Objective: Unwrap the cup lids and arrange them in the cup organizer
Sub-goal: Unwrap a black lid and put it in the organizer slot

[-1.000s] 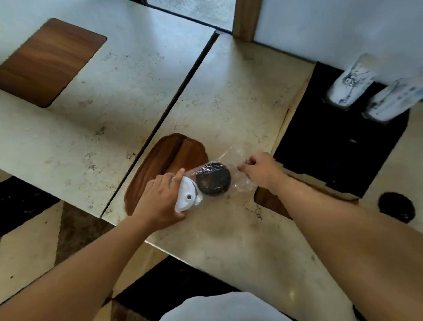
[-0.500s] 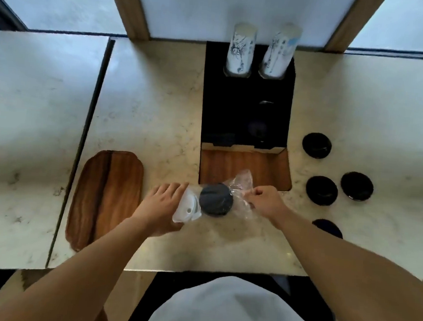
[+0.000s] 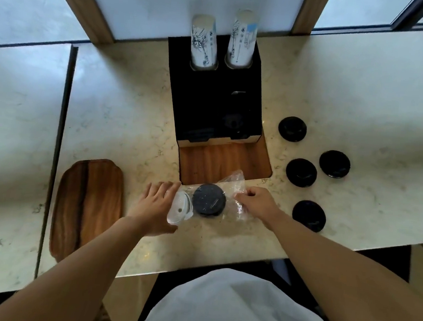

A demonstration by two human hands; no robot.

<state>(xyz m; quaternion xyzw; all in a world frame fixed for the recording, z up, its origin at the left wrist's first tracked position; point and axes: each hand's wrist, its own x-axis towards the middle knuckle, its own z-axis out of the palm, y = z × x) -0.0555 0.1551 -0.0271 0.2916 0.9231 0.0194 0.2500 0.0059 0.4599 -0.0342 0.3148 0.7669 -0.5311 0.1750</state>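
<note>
A clear plastic wrap (image 3: pixel 233 185) lies on the counter in front of me, holding a black lid (image 3: pixel 209 199) and a white lid (image 3: pixel 180 208). My left hand (image 3: pixel 156 206) holds the white-lid end of the wrap. My right hand (image 3: pixel 257 203) pinches the wrap's other end. The black cup organizer (image 3: pixel 215 102) stands behind, with two stacks of paper cups (image 3: pixel 204 43) in its back slots. Several loose black lids (image 3: pixel 301 172) lie on the counter to the right.
A wooden board (image 3: pixel 88 206) lies to the left of my hands. A wooden inset (image 3: pixel 223 161) sits in the counter in front of the organizer. A dark gap (image 3: pixel 62 113) divides this counter from the one at left.
My view has swung from the left counter to face the organizer squarely. Both hands keep their hold on the wrapped lids, which stay near the counter's front.
</note>
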